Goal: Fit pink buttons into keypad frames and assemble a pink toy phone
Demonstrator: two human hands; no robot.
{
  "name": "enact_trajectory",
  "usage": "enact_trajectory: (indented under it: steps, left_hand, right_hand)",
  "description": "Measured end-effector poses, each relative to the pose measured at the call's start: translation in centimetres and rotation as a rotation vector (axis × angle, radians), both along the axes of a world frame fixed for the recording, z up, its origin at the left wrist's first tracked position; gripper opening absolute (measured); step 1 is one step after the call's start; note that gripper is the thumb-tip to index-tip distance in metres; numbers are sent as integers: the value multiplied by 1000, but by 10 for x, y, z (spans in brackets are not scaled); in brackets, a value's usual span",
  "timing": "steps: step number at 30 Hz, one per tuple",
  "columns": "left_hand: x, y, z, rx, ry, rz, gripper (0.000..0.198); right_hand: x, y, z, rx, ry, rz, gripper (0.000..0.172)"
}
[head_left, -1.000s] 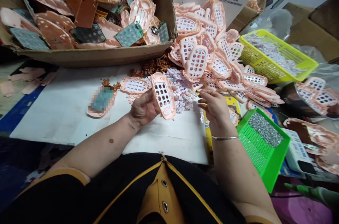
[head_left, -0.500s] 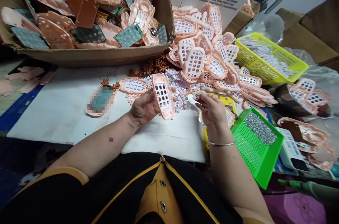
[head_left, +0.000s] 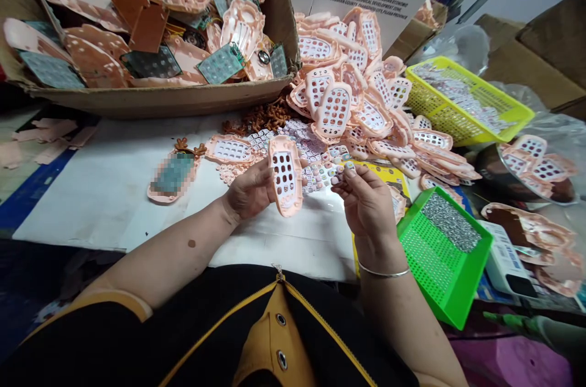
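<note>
My left hand [head_left: 249,191] grips a pink toy-phone shell [head_left: 284,175] with rows of button holes, held upright over the white sheet [head_left: 114,191]. My right hand [head_left: 366,201] is closed in a pinch on a small strip of white keypad buttons [head_left: 336,174], just right of the shell. Under both hands lies a loose heap of keypad sheets [head_left: 306,149]. A big pile of the same pink shells [head_left: 352,88] rises behind them. One finished-looking pink phone [head_left: 174,174] lies flat to the left.
A cardboard box [head_left: 160,97] of pink parts and circuit boards stands at the back left. A green tray [head_left: 446,253] of small metal pieces sits at the right, a yellow basket [head_left: 467,100] behind it. Brown antler pieces [head_left: 265,115] lie by the box.
My right hand has drawn back from the keypad heap toward the shell, lifting a keypad strip. My left hand has tilted the shell slightly more upright.
</note>
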State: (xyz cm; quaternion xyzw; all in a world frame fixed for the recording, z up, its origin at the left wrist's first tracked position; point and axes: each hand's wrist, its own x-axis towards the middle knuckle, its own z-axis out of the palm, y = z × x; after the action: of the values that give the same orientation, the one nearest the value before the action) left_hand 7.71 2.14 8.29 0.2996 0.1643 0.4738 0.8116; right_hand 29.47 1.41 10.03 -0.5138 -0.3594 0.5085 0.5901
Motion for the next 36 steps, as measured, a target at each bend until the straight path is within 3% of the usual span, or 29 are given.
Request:
enact_trajectory:
  steps: [6,12,17,21,25,27,30,36]
  left_hand:
    - [2,-6,-1,55,-14,-197,65]
    - [5,-6,2,-20,-45,-174,57]
    - [4,-7,3,8,2,-217,59]
    - [4,-7,1,25,54,-254,59]
    - [5,-4,-1,-56,-46,-150,62]
    - [5,-3,-1,-113,-82,-90,58]
    - [6,-3,-1,-156,-90,-70,50]
    - [6,-5,-1,-141,-67,-76,45]
  right_hand:
    - [-12,-4,-3,86,26,47,26]
    - [-27,-8,-11,4,74,207,27]
    - [-13,3,4,30,-8,267,38]
    - [-4,15,13,-40,-145,302,32]
    - [-10,9,10,198,-106,-14,21]
    - [-18,-2,8,368,-151,-82,16]
    - [-31,-20,7,597,-406,-1,12]
    - [-45,-27,3,938,-925,77,30]
